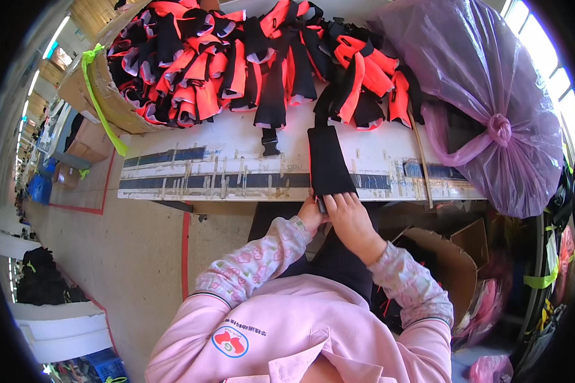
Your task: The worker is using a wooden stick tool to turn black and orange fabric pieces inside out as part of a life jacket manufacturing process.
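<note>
A black fabric belt piece (pixel 331 159) with a thin orange edge hangs over the table's near edge toward me. My right hand (pixel 350 220) grips its near end, fingers laid over the cloth. Close against it, my left hand (pixel 311 216) is closed at the left corner of that end. Between the hands shows a small dark piece, maybe a buckle, mostly hidden by fingers. From the piece's far end a narrower black strap runs back into a heap of black and orange belts (pixel 201 80). Left of it lies a black plastic buckle (pixel 270 142) on a hanging belt end.
The white table (pixel 217 191) has worn tape along its front. A cardboard box (pixel 83 83) stands at its left, a large tied purple plastic bag (pixel 485 83) at its right. A thin stick (pixel 421 159) lies across the table's right part. Below right is an open carton (pixel 450 262).
</note>
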Tool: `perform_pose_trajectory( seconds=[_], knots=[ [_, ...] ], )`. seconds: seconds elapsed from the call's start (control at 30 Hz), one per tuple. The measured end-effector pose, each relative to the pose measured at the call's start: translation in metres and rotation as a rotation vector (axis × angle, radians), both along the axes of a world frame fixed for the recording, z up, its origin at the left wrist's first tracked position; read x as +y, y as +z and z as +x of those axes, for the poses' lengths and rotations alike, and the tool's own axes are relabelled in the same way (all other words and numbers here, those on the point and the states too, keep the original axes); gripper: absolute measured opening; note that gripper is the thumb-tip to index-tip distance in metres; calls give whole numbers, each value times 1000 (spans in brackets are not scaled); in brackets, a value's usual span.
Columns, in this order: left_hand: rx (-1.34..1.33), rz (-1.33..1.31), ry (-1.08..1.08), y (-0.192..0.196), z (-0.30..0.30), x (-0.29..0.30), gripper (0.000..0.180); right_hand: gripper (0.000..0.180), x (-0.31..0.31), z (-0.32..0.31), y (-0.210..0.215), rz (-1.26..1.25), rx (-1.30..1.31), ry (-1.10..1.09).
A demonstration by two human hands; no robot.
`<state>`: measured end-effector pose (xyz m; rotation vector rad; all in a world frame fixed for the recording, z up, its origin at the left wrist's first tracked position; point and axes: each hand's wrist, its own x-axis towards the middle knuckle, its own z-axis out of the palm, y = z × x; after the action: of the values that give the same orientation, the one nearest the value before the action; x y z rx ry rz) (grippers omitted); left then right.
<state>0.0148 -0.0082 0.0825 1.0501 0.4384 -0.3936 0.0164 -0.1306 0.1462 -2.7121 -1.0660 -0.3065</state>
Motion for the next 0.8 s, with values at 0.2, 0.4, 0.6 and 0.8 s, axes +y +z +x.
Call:
perform_pose_trajectory(
  seconds=[0.2,0.4,0.6,0.8],
  knots=[
    [-150,118,-33,-63,-2,-2,21,27,9,29,-39,-46,265,15],
    [-210,159,-97,-61,-4,-4,18,11,19,57,-66,-317,575,69],
    [-178,36,-84,-51,5,-5,19,10,15,79,-136,-153,417,122],
    [-23,-152,95,-91,-24,24,28,18,32,16,-62,61,681,39]
  ],
)
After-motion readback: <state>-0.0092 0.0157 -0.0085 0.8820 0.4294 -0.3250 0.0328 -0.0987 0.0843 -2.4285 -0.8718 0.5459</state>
